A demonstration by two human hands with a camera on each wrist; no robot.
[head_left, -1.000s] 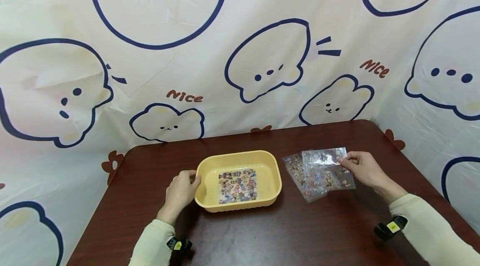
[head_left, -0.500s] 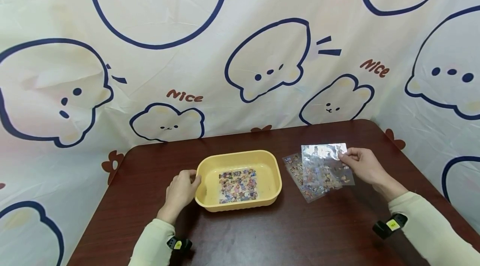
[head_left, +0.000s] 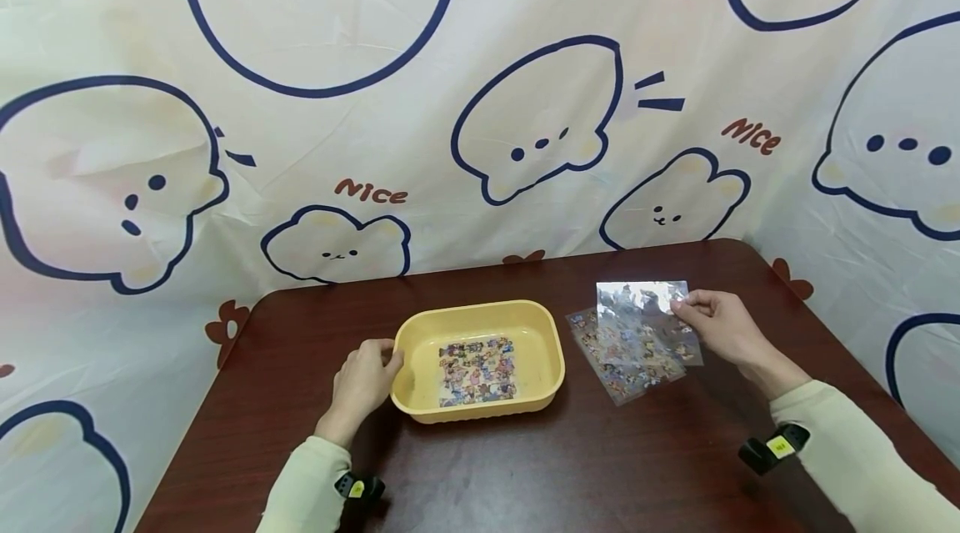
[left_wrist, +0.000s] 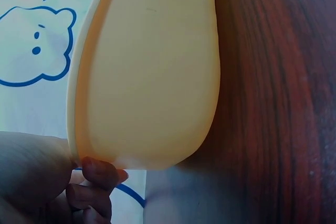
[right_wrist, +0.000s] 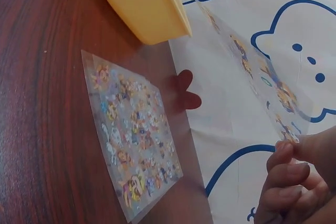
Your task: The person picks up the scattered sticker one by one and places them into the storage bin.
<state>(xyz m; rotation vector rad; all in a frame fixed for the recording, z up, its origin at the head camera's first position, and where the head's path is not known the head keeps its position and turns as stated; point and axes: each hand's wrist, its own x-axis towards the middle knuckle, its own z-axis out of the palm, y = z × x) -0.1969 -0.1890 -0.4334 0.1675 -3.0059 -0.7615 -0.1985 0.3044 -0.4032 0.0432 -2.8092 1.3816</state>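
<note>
Left hand (head_left: 360,383) had thumb and curled fingers pinched on the rim at the left end of a yellow tray (head_left: 534,366), which sat upright on the dark brown bench (head_left: 540,466). One printed sheet (head_left: 477,370) lay flat on the tray floor (small colourful figures, too fine to read). Right hand (head_left: 722,329) pinched a clear sheet (head_left: 637,320) by its right edge, thumb against fingertips, rest of fingers curled. Right wrist view showed that sheet held up, tilted, apart from the bench-side sheets (head_left: 630,383) under it; those lay overlapped just right of the tray, exact count unclear. Black bands (head_left: 776,448) at both pale sleeves (head_left: 855,450). Cartoon-print cloth (head_left: 420,141) hung behind the bench.
</note>
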